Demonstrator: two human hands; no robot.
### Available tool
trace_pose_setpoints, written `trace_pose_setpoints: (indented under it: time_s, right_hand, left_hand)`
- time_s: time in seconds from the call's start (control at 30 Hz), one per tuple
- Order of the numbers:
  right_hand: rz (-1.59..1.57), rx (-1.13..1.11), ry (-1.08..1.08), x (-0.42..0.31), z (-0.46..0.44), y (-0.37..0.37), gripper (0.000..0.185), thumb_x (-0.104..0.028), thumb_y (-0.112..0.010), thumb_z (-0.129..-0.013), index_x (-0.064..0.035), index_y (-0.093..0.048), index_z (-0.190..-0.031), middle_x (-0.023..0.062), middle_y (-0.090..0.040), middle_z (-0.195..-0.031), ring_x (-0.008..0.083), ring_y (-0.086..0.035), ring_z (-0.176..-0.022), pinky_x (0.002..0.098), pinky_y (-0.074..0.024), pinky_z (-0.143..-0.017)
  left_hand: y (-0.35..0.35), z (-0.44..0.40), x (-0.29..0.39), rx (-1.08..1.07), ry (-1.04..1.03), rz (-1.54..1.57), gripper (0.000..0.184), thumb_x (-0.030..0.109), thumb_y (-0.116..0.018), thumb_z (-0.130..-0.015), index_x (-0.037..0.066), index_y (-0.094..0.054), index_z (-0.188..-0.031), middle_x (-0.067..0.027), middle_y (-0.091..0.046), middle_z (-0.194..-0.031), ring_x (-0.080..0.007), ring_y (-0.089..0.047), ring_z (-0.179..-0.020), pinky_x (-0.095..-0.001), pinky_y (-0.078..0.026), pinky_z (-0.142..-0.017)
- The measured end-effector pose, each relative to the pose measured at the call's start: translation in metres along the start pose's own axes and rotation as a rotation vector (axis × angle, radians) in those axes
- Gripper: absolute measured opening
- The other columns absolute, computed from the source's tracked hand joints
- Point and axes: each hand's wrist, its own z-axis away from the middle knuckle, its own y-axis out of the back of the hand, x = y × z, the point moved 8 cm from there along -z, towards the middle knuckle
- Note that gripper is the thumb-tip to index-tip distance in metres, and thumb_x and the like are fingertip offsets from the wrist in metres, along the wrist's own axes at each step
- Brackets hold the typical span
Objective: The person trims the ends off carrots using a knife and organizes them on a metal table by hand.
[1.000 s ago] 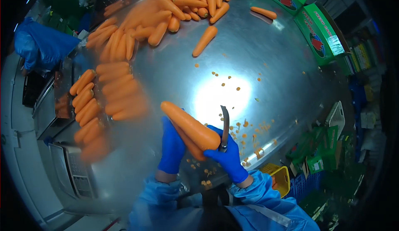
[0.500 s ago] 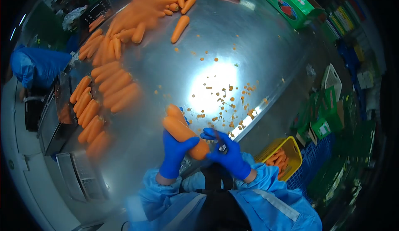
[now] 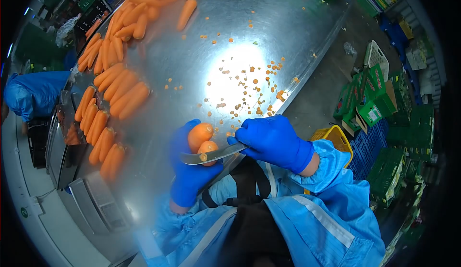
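My left hand [image 3: 188,171], in a blue glove, is closed around two carrots [image 3: 200,135] whose ends point up toward me. In my gloved right hand [image 3: 273,139] is a knife [image 3: 218,154], gripped by its handle. Its curved blade lies across the end of the nearer carrot, touching or just over it; which one I cannot tell. Beyond both hands, small cut-off carrot ends [image 3: 245,91] are scattered over the metal table [image 3: 297,41].
Carrots in rows [image 3: 129,101] lie along the table's left side, below a larger carrot pile [image 3: 137,14]. A yellow crate [image 3: 338,137] and green boxes [image 3: 377,99] stand at right. Another person in blue [image 3: 36,94] bends at far left.
The carrots in my left hand have turned from lying lengthwise to end-up. My right hand has risen, bringing the knife blade across a carrot end. The view has shifted slightly.
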Motion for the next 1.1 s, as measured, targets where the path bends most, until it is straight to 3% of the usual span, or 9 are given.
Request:
trace_pose_setpoints:
  time_s: [0.17,0.5,0.6,0.63,0.77,0.87,0.97,1.03,1.1]
  right_hand:
    - [0.015,0.116,-0.060,0.017,0.008,0.001,0.017,-0.022,-0.072,-0.078,-0.0158,-0.067,-0.093,0.0050,-0.062,-0.079,0.0227,-0.065,-0.067,0.0326,-0.0521,-0.057]
    - [0.005,0.162,-0.092,0.035,0.006,-0.002,0.012,-0.023,-0.071,-0.079,-0.0136,-0.067,-0.085,0.0049,-0.063,-0.075,0.0226,-0.065,-0.066,0.0316,-0.0504,-0.057]
    - [-0.388,0.172,-0.578,0.114,0.025,-0.042,0.011,-0.022,-0.069,-0.083,-0.0119,-0.069,-0.080,0.0074,-0.067,-0.074,0.0208,-0.066,-0.065,0.0297,-0.0509,-0.059]
    - [-0.388,0.043,-0.867,0.129,0.038,-0.048,0.015,-0.021,-0.068,-0.087,-0.0085,-0.072,-0.081,0.0093,-0.070,-0.074,0.0177,-0.067,-0.066,0.0282,-0.0515,-0.063]
    - [-1.018,0.219,-0.624,0.090,0.025,-0.072,0.018,-0.019,-0.071,-0.087,-0.0032,-0.072,-0.094,0.0056,-0.071,-0.079,0.0144,-0.066,-0.067,0.0273,-0.0518,-0.068]
    - [-0.838,0.286,-0.490,0.057,0.006,-0.060,0.018,-0.020,-0.072,-0.087,-0.0044,-0.072,-0.096,0.0069,-0.071,-0.083,0.0134,-0.066,-0.067,0.0263,-0.0516,-0.066]
    - [-0.444,0.175,-0.235,0.022,-0.010,-0.024,0.014,-0.017,-0.072,-0.084,-0.0103,-0.072,-0.096,0.0055,-0.069,-0.082,0.0173,-0.068,-0.071,0.0270,-0.0517,-0.062]
    - [-0.236,0.102,-0.082,0.003,-0.018,-0.009,0.014,-0.017,-0.072,-0.082,-0.0133,-0.072,-0.095,0.0041,-0.067,-0.081,0.0192,-0.067,-0.071,0.0276,-0.0511,-0.061]
    - [-0.055,0.050,0.035,-0.011,-0.025,-0.007,0.016,-0.023,-0.073,-0.080,-0.0171,-0.071,-0.094,0.0026,-0.064,-0.077,0.0211,-0.065,-0.067,0.0287,-0.0497,-0.057]
  left_hand:
    - [0.001,0.005,0.007,-0.080,0.130,0.006,0.076,0.008,-0.082,-0.060,0.003,-0.049,-0.128,-0.0124,-0.056,-0.118,-0.0253,-0.060,-0.106,-0.0395,-0.050,-0.091]
    - [0.000,0.005,-0.002,-0.108,0.141,0.093,0.078,0.010,-0.082,-0.055,0.006,-0.052,-0.127,-0.0107,-0.056,-0.121,-0.0261,-0.058,-0.109,-0.0406,-0.048,-0.094]
    - [0.007,0.005,-0.004,-0.128,0.172,0.046,0.079,0.010,-0.082,-0.056,0.006,-0.052,-0.128,-0.0094,-0.056,-0.121,-0.0243,-0.057,-0.111,-0.0404,-0.048,-0.095]
    - [0.011,0.006,-0.010,-0.139,0.198,0.087,0.080,0.011,-0.082,-0.056,0.006,-0.052,-0.129,-0.0089,-0.056,-0.121,-0.0236,-0.057,-0.111,-0.0401,-0.047,-0.095]
    - [0.018,0.005,-0.026,-0.097,0.198,0.324,0.082,0.013,-0.083,-0.056,0.007,-0.051,-0.131,-0.0068,-0.056,-0.119,-0.0219,-0.057,-0.108,-0.0379,-0.047,-0.093]
    - [0.019,0.001,-0.026,-0.058,0.226,0.452,0.082,0.014,-0.083,-0.057,0.007,-0.050,-0.132,-0.0069,-0.057,-0.121,-0.0217,-0.057,-0.108,-0.0374,-0.046,-0.095]
    - [0.030,-0.003,-0.012,-0.029,0.105,0.064,0.081,0.011,-0.083,-0.060,0.007,-0.048,-0.132,-0.0083,-0.057,-0.125,-0.0210,-0.059,-0.106,-0.0366,-0.048,-0.095]
    - [0.028,0.004,-0.022,0.042,0.322,0.300,0.079,0.008,-0.084,-0.061,0.006,-0.048,-0.132,-0.0093,-0.057,-0.125,-0.0204,-0.060,-0.105,-0.0356,-0.050,-0.095]
    - [0.029,0.005,-0.018,0.056,0.305,0.273,0.078,0.006,-0.084,-0.063,0.006,-0.047,-0.131,-0.0101,-0.058,-0.124,-0.0200,-0.062,-0.103,-0.0346,-0.051,-0.093]
